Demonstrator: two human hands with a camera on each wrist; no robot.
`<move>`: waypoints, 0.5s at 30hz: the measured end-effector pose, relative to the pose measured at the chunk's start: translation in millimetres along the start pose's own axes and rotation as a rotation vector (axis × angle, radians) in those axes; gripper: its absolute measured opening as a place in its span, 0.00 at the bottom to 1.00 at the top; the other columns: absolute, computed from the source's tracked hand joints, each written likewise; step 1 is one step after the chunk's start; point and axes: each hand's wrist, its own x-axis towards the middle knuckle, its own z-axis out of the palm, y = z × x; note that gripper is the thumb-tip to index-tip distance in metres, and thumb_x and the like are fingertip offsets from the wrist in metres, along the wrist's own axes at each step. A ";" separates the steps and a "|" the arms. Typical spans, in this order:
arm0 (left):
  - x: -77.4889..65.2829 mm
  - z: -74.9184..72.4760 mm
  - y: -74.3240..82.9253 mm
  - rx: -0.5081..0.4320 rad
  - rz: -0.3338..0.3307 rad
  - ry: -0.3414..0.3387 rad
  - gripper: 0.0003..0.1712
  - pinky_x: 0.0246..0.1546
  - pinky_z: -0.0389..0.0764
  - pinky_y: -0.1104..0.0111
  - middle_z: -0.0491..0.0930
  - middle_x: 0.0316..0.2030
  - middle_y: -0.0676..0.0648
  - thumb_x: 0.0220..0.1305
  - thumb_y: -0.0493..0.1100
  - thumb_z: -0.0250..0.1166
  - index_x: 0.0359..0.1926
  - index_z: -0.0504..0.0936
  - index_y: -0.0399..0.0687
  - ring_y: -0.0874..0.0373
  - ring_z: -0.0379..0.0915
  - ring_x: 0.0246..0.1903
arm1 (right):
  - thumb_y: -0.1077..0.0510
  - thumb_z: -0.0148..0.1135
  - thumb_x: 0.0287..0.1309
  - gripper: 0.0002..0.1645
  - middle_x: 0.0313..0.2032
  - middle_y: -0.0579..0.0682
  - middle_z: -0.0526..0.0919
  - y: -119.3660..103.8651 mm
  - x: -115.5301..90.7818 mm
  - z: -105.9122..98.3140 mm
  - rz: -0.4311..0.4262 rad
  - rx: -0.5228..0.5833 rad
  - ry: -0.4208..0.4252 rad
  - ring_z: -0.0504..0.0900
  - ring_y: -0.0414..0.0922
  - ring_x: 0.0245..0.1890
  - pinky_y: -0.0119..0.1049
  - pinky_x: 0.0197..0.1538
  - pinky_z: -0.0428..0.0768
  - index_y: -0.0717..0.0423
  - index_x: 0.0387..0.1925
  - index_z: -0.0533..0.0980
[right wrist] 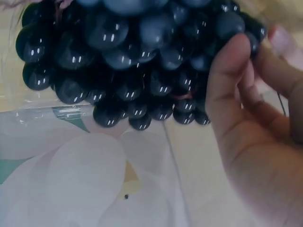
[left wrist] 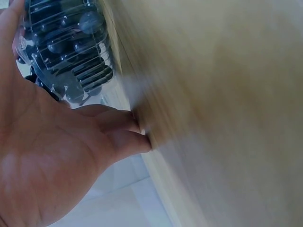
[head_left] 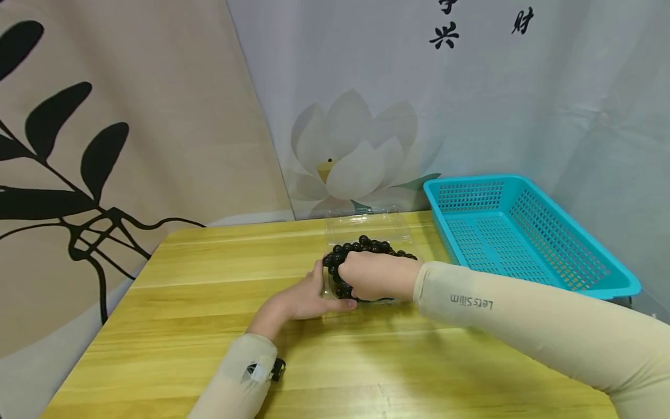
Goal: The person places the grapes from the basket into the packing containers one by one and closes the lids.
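Note:
A clear plastic box (left wrist: pixel 97 71) full of dark grapes (head_left: pixel 361 247) lies on the wooden table, its clear lid (head_left: pixel 366 224) folded back toward the curtain. My left hand (head_left: pixel 306 297) spreads around the box's near left corner, thumb along the front and a straight finger up the left side. Two of its fingertips touch the tabletop in the left wrist view. From above, my right hand (head_left: pixel 374 274) reaches into the box. The right wrist view shows its thumb and forefinger pinching a grape (right wrist: pixel 253 45) at the edge of the bunch. Its fingertips are hidden in the head view.
A turquoise plastic basket (head_left: pixel 576 233) with perforated walls stands at the table's right, beyond my right forearm. A printed curtain (head_left: pixel 209 116) hangs close behind the table's far edge. Bare wooden tabletop (head_left: pixel 209 279) spreads to the left of the box.

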 end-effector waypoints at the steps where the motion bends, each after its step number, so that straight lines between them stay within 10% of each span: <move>1: -0.1 -0.1 -0.2 -0.005 0.004 0.002 0.83 0.84 0.53 0.41 0.39 0.85 0.31 0.56 0.80 0.71 0.86 0.24 0.51 0.36 0.41 0.85 | 0.60 0.72 0.68 0.05 0.28 0.48 0.87 -2.2 -1.1 3.5 0.002 -0.020 0.024 0.84 0.40 0.26 0.32 0.34 0.85 0.53 0.33 0.85; 7: -1.5 -1.4 -0.7 0.036 -0.032 0.008 0.84 0.84 0.53 0.39 0.38 0.83 0.24 0.55 0.81 0.70 0.85 0.19 0.54 0.31 0.40 0.84 | 0.57 0.76 0.65 0.09 0.40 0.50 0.88 -16.2 -7.5 26.5 0.019 -0.206 0.128 0.88 0.44 0.40 0.28 0.38 0.89 0.54 0.44 0.86; 15: 1.2 0.9 -0.8 -0.002 0.013 0.024 0.86 0.83 0.55 0.40 0.42 0.85 0.29 0.51 0.83 0.71 0.85 0.22 0.54 0.35 0.43 0.84 | 0.61 0.73 0.67 0.06 0.37 0.52 0.87 -11.9 -13.6 24.0 0.075 -0.023 0.087 0.88 0.44 0.33 0.27 0.34 0.86 0.57 0.44 0.85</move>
